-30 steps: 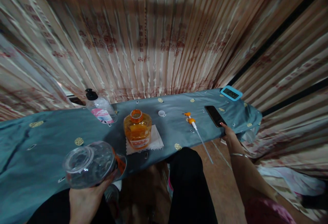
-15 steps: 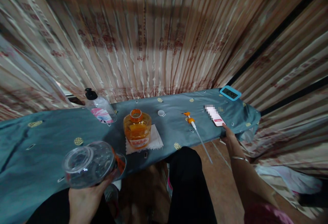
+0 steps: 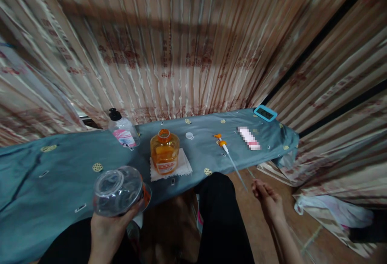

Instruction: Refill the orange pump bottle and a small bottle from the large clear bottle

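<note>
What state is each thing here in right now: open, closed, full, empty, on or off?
Clear bottle: looks empty, tipped on its side in the left hand.
Orange bottle: uncapped, holds orange liquid, upright on a white napkin.
Pump: detached, lying on the table.
Sanitizer bottle: pump cap on.
Phone: screen lit.
Timer: display on.
Right hand: empty, off the table.

clear empty bottle, tilted, held

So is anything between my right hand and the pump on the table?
Nothing visible. The right hand hangs just off the table edge, and the pump lies ahead of it, its long tube running out toward the fingers.
</note>
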`<state>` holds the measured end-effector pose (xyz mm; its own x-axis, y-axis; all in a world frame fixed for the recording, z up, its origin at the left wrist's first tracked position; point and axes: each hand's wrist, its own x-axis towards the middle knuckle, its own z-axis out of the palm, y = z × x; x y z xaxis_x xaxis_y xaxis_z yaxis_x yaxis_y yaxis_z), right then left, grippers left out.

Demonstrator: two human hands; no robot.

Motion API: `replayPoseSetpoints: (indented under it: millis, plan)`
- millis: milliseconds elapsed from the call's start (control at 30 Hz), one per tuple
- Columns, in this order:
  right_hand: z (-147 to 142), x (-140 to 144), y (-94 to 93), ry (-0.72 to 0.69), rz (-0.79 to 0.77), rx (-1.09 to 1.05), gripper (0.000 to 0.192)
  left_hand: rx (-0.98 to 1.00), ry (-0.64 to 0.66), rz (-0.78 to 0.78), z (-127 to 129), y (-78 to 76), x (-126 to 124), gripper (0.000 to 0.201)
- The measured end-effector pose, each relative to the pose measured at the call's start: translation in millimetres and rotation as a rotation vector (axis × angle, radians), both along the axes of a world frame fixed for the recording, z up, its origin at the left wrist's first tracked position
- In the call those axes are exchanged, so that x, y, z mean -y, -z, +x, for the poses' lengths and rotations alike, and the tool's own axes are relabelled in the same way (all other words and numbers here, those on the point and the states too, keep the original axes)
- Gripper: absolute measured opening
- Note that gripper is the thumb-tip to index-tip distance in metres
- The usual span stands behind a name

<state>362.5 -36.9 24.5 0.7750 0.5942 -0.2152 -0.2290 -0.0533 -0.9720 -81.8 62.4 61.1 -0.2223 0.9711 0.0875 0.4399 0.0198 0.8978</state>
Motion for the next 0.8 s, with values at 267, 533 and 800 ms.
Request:
replayPoseSetpoints:
  millis: [267,533,800]
  plan:
    - [-173.7,-18.2,-18.4,-0.632,0.140,-0.344,0.045,0.186,0.108,-0.095,46.9,-38.2,25.5,0.048]
    - [-218.3,-26.7,-5.5,-0.951,0.278,-0.886,0.060,0.600,0.516,-0.163,93.9,-81.3,49.8,0.056]
    - [-195.6,-6.2,-16.5,-1.006,0.427,-0.993,0.030,0.666,0.743,-0.278,108.8,-103.5,50.6,0.057]
